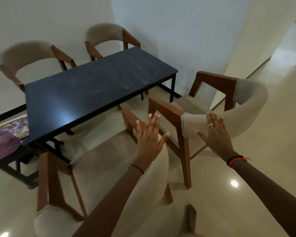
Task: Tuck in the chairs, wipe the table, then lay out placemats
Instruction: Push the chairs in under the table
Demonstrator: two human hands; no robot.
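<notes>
Table: long rectangular black table (96, 89) at the centre of the view, its top streaked with pale smears toward 1 o'clock
Far chairs: two beige-upholstered chairs with brown wooden arms, one at 10 o'clock (26, 56) and one at 12 o'clock (106, 34), both drawn close against the table's far side
Right chair: matching beige and brown wooden armchair (217, 110) at 3 o'clock, standing well apart from the table, its curved back toward the person
Near chair: a fourth matching armchair (99, 170) at 6 o'clock, also out from the table, blurred
Left hand: left hand (148, 139) fingers spread wide and straight, palm forward, gripping nothing, above the near chair's back
Right hand: right hand (215, 134) flat and open, fingers extended, resting on the padded back of the right chair, not curled around it; a thin ring on one finger
Placemats: floral-print placemat (15, 124) and round purple woven placemat (3, 145) at 9 o'clock, on a low dark bench (12, 165) beside the table's end
Floor: glossy cream tiles (263, 177)
</notes>
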